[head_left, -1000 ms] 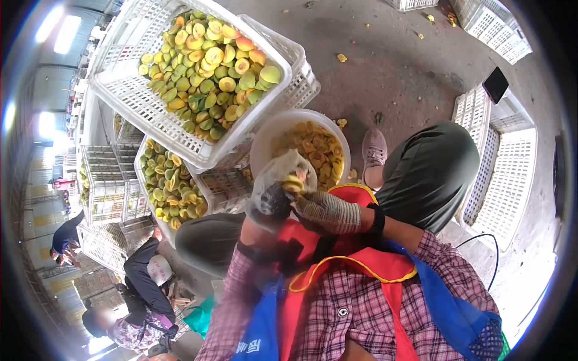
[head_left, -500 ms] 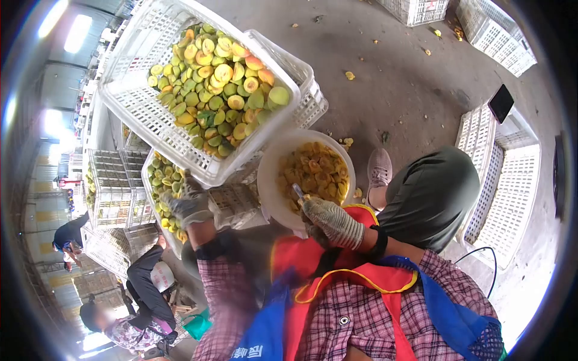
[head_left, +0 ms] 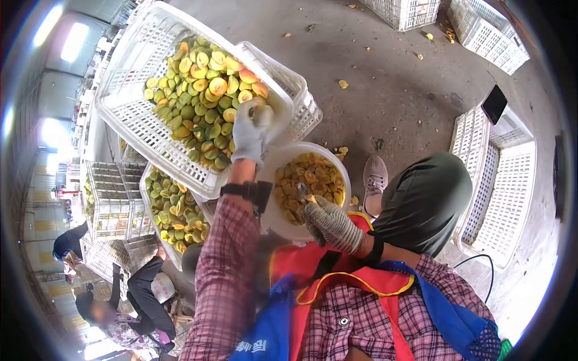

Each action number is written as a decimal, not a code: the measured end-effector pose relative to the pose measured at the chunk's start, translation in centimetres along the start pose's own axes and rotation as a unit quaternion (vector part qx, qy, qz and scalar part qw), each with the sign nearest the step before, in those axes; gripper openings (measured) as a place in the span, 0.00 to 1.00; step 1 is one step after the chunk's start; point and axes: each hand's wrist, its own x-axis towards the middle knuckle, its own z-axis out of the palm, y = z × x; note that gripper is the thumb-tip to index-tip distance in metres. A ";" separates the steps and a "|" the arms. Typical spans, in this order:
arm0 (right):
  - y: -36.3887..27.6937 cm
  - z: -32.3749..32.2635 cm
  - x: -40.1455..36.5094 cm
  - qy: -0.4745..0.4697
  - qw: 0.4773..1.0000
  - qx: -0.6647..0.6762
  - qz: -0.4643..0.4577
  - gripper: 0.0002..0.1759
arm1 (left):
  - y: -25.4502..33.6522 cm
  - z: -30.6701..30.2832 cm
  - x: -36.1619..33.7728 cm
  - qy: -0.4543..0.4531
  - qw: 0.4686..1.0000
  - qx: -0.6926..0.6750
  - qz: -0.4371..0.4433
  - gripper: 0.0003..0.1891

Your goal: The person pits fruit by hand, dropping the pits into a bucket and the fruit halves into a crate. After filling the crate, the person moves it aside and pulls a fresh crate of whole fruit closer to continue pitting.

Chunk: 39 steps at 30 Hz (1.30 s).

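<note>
My left hand [head_left: 248,133], in a pale glove, reaches into the near corner of a white plastic crate [head_left: 129,108]. Its fingers are curled over a peach [head_left: 269,113], partly blurred and mostly covered by the glove. Green-yellow peach halves [head_left: 201,90] are heaped beside it. My right hand [head_left: 334,225], in a striped knit glove, is closed round a small metal-tipped tool [head_left: 303,191] whose handle is hidden. The tool points over a white bucket [head_left: 345,174] holding many brownish-yellow fruit pieces [head_left: 310,171].
A lower crate of peach halves [head_left: 174,207] stands left of the bucket. White crates [head_left: 506,180] sit on the right, one with a black flat device [head_left: 495,104] on its rim. Fruit scraps [head_left: 343,84] dot the floor. Two other people [head_left: 129,307] are at the left.
My left hand has moved from beside the lower crate up and right into the upper crate, over the peach in its corner. My right hand still holds the tool above the bucket.
</note>
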 end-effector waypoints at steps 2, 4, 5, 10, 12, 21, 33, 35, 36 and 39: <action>0.6 -0.6 0.2 0.004 1.000 0.016 0.004 0.13 | -1.9 0.0 -2.8 0.072 0.783 -0.582 -0.207 0.18; 2.1 -1.4 0.4 0.011 0.956 -0.234 -0.178 0.15 | 2.4 -2.8 -5.5 0.033 0.729 -0.628 -0.271 0.19; 1.7 -1.2 0.1 0.008 0.957 -0.233 -0.175 0.15 | 5.2 -4.5 -6.5 -0.008 0.666 -0.669 -0.330 0.21; 0.6 -1.4 -0.2 -0.013 0.675 -0.552 -0.489 0.16 | 8.7 -5.7 -12.9 -0.049 0.724 -0.611 -0.315 0.18; 0.6 -0.7 -0.6 -0.001 0.696 -0.546 -0.466 0.14 | 9.5 -5.5 -14.7 -0.006 0.862 -0.420 -0.283 0.17; 1.6 -0.2 -0.4 0.034 0.814 -0.490 -0.310 0.16 | 12.3 -6.3 -16.0 -0.019 0.833 -0.478 -0.279 0.17; 2.3 -0.7 -0.1 -0.154 0.934 -0.283 -0.152 0.33 | 10.8 -6.6 -16.3 -0.077 0.749 -0.560 -0.345 0.20; 1.9 -0.8 0.3 -0.082 0.885 -0.435 -0.143 0.36 | 13.6 -6.9 -15.4 -0.051 0.832 -0.469 -0.292 0.20; 1.5 -0.6 0.3 -0.080 0.884 -0.436 -0.147 0.36 | 13.5 -6.8 -15.3 -0.052 0.833 -0.471 -0.287 0.20; 1.8 0.2 0.0 -0.027 0.915 -0.387 -0.112 0.38 | 14.7 -7.6 -14.9 -0.011 0.594 -0.678 -0.432 0.24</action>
